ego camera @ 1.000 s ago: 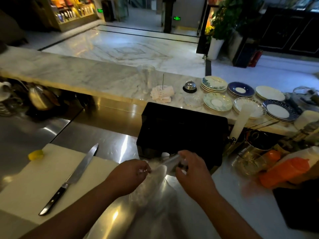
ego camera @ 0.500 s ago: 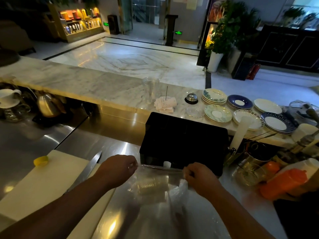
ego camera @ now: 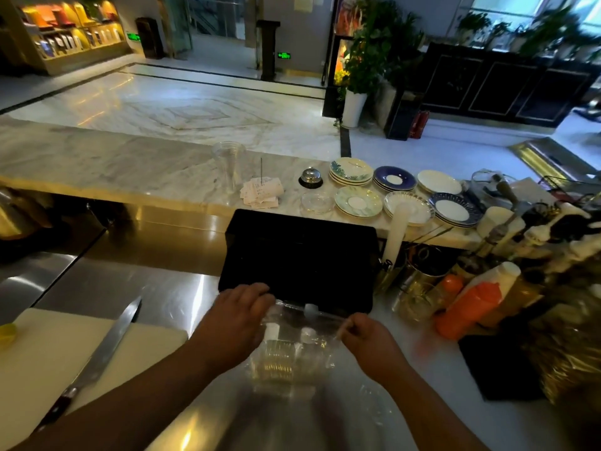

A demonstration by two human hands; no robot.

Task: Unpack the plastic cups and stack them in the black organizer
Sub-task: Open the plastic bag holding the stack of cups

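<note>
1. Head view: left hand [ego camera: 235,323] and right hand [ego camera: 367,340] sit apart, each pinching the clear wrapper [ego camera: 305,315]; plastic cups [ego camera: 279,356] lie between them, just near of the black organizer [ego camera: 299,255].
2. Yank too hard and I'd bet the cups spill toward the knife [ego camera: 107,340] on the left.

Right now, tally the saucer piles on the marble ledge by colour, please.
Blue-rimmed piles: 2
Green leaf-patterned piles: 2
White or pale piles: 2
Total: 6 piles; the number of saucers in each cannot be told.
</note>
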